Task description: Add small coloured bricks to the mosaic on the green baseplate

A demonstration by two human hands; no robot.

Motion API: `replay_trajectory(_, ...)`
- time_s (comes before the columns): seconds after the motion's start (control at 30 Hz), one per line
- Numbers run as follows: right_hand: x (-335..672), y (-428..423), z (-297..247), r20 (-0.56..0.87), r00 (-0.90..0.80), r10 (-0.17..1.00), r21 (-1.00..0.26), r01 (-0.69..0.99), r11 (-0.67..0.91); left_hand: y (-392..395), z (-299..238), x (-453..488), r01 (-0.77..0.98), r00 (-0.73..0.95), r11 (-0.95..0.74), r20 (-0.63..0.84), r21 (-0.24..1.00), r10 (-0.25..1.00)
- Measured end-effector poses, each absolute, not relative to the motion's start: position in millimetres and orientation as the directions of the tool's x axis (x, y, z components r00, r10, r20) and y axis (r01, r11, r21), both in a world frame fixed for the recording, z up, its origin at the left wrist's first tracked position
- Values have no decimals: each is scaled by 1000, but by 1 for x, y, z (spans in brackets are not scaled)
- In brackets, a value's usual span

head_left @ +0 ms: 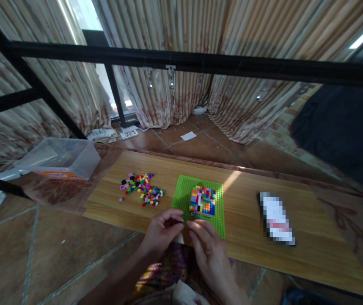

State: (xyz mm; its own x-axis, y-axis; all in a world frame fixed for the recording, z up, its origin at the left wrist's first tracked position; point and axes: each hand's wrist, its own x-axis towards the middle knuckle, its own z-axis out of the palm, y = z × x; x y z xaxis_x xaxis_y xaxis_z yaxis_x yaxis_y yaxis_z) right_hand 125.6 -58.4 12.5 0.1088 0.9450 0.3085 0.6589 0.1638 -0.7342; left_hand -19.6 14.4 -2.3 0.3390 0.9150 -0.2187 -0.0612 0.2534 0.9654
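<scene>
A green studded baseplate (179, 190) lies on the wooden board, with a square block of many-coloured toy bricks (202, 200) built on it. At the plate's near left corner is my left hand (163, 231), thumb and forefinger pinched together. Whatever sits between those fingertips is too small and dark to name. My right hand (209, 247) is just beside it, over the plate's near edge, its fingers curled and thumb tucked in. Its fingertips are close to the left ones, and anything in them is hidden. A loose heap of small coloured bricks (143, 187) lies left of the plate.
The low wooden board (245, 207) carries a blurred-out, dark-edged flat object (276, 219) at right. A clear plastic bin (70, 159) stands beyond its left end. A black metal rail (181, 59) crosses in front of striped curtains (169, 97). Papers (188, 136) lie on the tiled floor.
</scene>
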Motion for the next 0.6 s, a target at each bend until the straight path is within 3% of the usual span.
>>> replay_trajectory(0.2,125,-74,16,198,139,970,-849,519,99,6,9,-3,-153,481,540,-415,828,772)
replay_trajectory(0.6,142,-76,9,97,262,960,-955,295,16,1,22,9,-165,540,617,-453,770,710)
